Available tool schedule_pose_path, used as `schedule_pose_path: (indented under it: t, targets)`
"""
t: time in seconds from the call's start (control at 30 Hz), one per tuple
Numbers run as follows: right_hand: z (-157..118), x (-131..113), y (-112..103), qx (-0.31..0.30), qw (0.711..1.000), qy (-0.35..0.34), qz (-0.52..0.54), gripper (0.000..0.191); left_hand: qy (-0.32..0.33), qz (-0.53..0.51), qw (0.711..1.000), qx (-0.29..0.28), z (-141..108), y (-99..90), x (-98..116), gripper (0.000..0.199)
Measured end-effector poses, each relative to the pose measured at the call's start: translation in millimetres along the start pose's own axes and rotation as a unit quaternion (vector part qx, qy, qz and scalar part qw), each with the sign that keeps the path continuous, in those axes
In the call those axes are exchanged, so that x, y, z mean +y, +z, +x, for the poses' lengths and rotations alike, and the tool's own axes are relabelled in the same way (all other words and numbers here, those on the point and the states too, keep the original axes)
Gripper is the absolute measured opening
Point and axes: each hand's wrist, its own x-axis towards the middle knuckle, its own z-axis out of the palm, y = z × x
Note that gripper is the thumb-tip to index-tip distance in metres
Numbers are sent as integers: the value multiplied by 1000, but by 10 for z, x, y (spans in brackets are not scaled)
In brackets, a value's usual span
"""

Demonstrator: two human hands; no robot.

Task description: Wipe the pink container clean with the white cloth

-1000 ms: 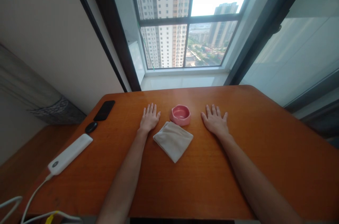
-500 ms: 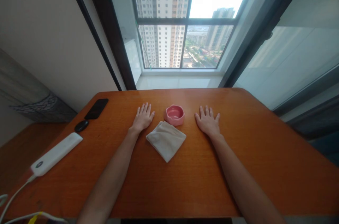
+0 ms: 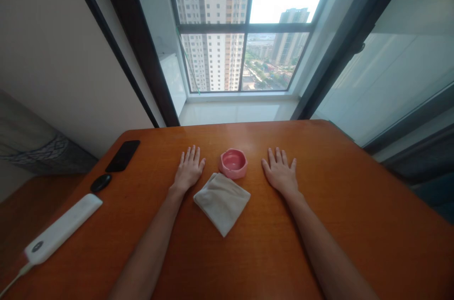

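A pink bowl (image 3: pixel 233 173) with a faceted rim stands between my two hands, towards the far side of the table. Just in front of it lies a folded whitish cloth (image 3: pixel 222 203), one corner pointing at me; its far edge meets or nearly meets the bowl. My left hand (image 3: pixel 189 170) rests flat to the left of both, fingers stretched and holding nothing. To the right of the bowl, my right hand (image 3: pixel 281 171) lies palm down with fingers spread, also holding nothing. Neither hand touches the bowl or the cloth.
The wooden table (image 3: pixel 354 210) carries a black phone (image 3: pixel 123 156), a black oval object like a mouse (image 3: pixel 101 183) and a white power strip (image 3: pixel 65 229) with a cord along its left side. Beyond the far edge is a window (image 3: pixel 244 28).
The camera view has tilted slightly, so the table and everything on it sit lower in the picture. Both hands, the bowl and the cloth keep their places on the table.
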Motion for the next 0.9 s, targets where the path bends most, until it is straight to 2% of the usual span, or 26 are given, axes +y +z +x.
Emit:
schedule_pose_path:
  t: [0.3, 0.53, 0.63, 0.7, 0.73, 0.77, 0.8, 0.83, 0.87, 0.9]
  targets:
    - [-39, 0, 14, 12, 1000, -8, -8, 73, 26, 43, 998, 40, -51, 77, -28, 67]
    - [-49, 29, 38, 45, 998, -20, 29, 70, 18, 2, 998, 60, -118, 107, -8, 63]
    - [-74, -7, -65, 116, 988, -17, 99, 65, 10, -13, 998, 62, -103, 87, 6, 63]
    - [-208, -114, -166, 229, 956, -40, 179, 61, 8, -18, 998, 67, -97, 73, 14, 62]
    - [-326, -196, -212, 290, 929, -82, 216, 60, 7, -21, 997, 69, -97, 67, 18, 61]
    - [-475, -291, -248, 323, 901, -167, 236, 60, 7, -23, 997, 71, -98, 62, 22, 60]
    - [-648, -391, -271, 320, 873, -281, 238, 60, 7, -25, 997, 73, -101, 59, 27, 59]
    - [-834, -487, -281, 282, 840, -403, 229, 62, 6, -26, 997, 75, -103, 56, 32, 59]
    - [-1021, -568, -280, 205, 814, -506, 201, 64, 6, -27, 997, 77, -105, 53, 37, 58]
    - [-1198, -626, -273, 139, 807, -545, 182, 67, 5, -27, 997, 79, -106, 51, 42, 57]
